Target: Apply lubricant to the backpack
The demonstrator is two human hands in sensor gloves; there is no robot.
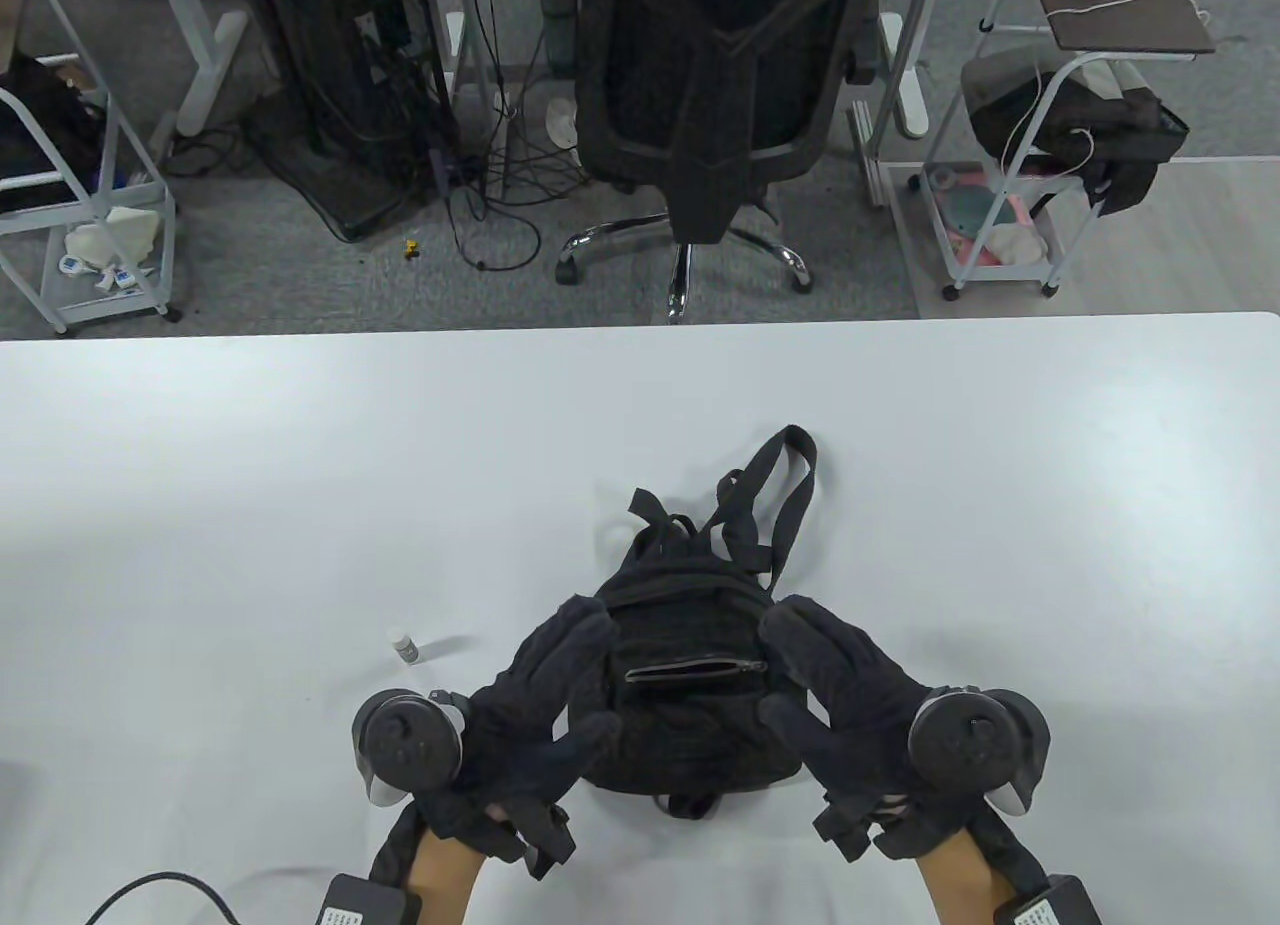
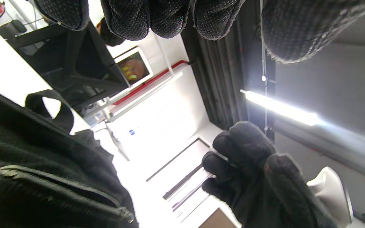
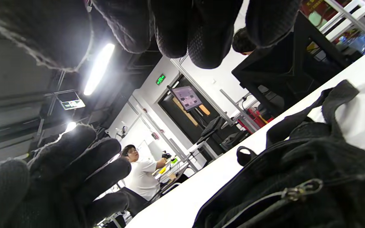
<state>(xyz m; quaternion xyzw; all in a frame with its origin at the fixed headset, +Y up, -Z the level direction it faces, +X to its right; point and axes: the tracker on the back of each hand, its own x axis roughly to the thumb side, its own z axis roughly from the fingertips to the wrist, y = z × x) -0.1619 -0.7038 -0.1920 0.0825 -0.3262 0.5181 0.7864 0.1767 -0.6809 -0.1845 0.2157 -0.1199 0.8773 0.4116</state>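
Note:
A small black backpack (image 1: pixel 690 705) lies on the white table (image 1: pixel 300 465), front pocket up, its zipper (image 1: pixel 697 673) closed and straps (image 1: pixel 780 505) trailing toward the far side. My left hand (image 1: pixel 575 675) is at its left side and my right hand (image 1: pixel 792 665) at its right side, both with fingers spread and holding nothing. Whether they touch the fabric I cannot tell. A small white lubricant bottle (image 1: pixel 404 646) stands left of my left hand. The left wrist view shows the backpack (image 2: pixel 43 158) and my right hand (image 2: pixel 258 177). The right wrist view shows the zipper pull (image 3: pixel 303 186).
Beyond the table's far edge stand a black office chair (image 1: pixel 720 95), white wire carts (image 1: pixel 90 225) and a side table with a bag (image 1: pixel 1080 135). A black cable (image 1: pixel 150 890) lies at the near left edge.

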